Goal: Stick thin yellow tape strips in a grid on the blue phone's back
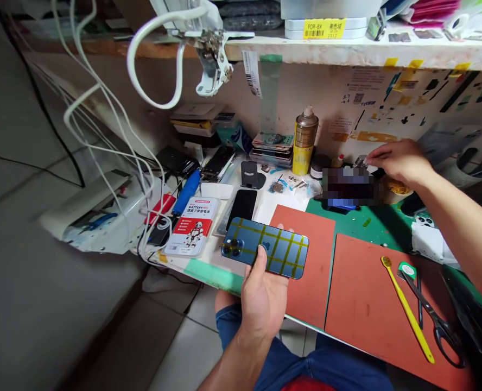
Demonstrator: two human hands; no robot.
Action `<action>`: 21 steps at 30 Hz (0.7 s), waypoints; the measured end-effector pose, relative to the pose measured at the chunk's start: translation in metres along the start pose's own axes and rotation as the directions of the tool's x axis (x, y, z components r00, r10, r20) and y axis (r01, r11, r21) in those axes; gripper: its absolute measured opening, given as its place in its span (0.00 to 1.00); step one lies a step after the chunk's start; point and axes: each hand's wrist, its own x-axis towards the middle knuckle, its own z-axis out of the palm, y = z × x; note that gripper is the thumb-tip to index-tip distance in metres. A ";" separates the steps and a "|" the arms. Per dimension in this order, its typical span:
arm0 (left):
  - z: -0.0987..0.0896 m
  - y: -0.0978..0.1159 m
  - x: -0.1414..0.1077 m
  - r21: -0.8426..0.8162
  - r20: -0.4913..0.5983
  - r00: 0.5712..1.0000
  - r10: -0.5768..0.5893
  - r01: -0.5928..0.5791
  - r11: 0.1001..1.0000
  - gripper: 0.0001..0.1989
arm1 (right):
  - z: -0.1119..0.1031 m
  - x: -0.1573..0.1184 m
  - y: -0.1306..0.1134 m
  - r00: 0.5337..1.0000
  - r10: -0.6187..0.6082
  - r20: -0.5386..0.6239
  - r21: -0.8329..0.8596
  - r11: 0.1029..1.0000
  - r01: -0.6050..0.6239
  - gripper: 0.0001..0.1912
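Observation:
A blue phone (pixel 281 251), its camera side up and crossed by yellow-green strips, lies in my left hand (pixel 264 298), the thumb over its back and the fingers beneath. My right hand (pixel 401 160) reaches to the back of the bench, fingers pinched together at a small shiny item beside a blurred dark object (pixel 349 187); what exactly it grips is too small to make out. Behind the blue phone lies a black phone (pixel 243 207), screen up. A white and red battery box (pixel 192 227) rests to the left.
Orange mats (pixel 365 288) bear a yellow brush (pixel 407 309) and black scissors (pixel 434 317). A spray can (pixel 305 142) stands at the back near stacked cards (pixel 272 147). White cables (pixel 102 92) hang at the left; a shelf edge (pixel 326 52) runs overhead.

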 end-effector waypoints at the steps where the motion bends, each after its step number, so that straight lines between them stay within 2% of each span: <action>1: 0.001 0.001 -0.002 -0.001 -0.005 1.000 0.006 -0.006 1.000 0.29 | -0.007 -0.014 -0.004 0.998 -0.005 0.058 -0.006 1.000 0.006 0.24; 4: 0.005 0.002 -0.009 -0.001 -0.018 0.998 0.058 -0.058 0.998 0.29 | -0.023 -0.086 -0.004 0.983 -0.026 0.182 0.068 0.998 0.013 0.16; 6: 0.007 0.001 -0.014 0.012 -0.025 0.994 0.106 -0.106 0.994 0.28 | -0.023 -0.152 0.007 0.959 -0.011 0.282 0.180 0.983 -0.042 0.18; 7: 0.007 0.000 -0.016 0.024 -0.028 0.992 0.125 -0.125 0.992 0.27 | -0.020 -0.186 0.013 0.932 0.019 0.361 0.253 0.960 -0.117 0.20; 8: 0.008 -0.001 -0.019 0.037 -0.031 0.989 0.144 -0.143 0.989 0.26 | -0.015 -0.218 0.020 0.874 0.108 0.474 0.364 0.879 -0.307 0.19; 9: 0.008 -0.003 -0.022 0.049 -0.034 0.986 0.163 -0.162 0.986 0.25 | -0.010 -0.247 0.025 0.795 0.172 0.582 0.411 0.781 -0.470 0.17; 10: 0.007 -0.005 -0.025 0.059 -0.036 0.982 0.184 -0.182 0.982 0.25 | -0.005 -0.272 0.030 0.741 0.192 0.644 0.444 0.695 -0.565 0.15; 11: 0.007 -0.007 -0.028 0.067 -0.037 0.978 0.206 -0.203 0.977 0.24 | -0.001 -0.293 0.033 0.746 0.190 0.639 0.487 0.650 -0.583 0.14; 12: 0.007 -0.009 -0.031 0.073 -0.035 0.973 0.227 -0.224 0.972 0.24 | 0.003 -0.308 0.034 0.769 0.186 0.611 0.517 0.642 -0.566 0.12; 14: 0.006 -0.013 -0.038 0.082 -0.027 0.970 0.243 -0.240 0.967 0.23 | 0.008 -0.327 0.033 0.835 0.172 0.523 0.553 0.677 -0.486 0.09; 18: 0.007 -0.021 -0.050 0.109 -0.030 0.973 0.230 -0.226 0.968 0.23 | 0.014 -0.333 0.024 0.925 0.150 0.351 0.563 0.755 -0.336 0.03; 21: 0.008 -0.025 -0.057 0.116 -0.052 0.963 0.266 -0.259 0.959 0.23 | 0.018 -0.332 0.019 0.960 0.098 0.263 0.539 0.810 -0.230 0.01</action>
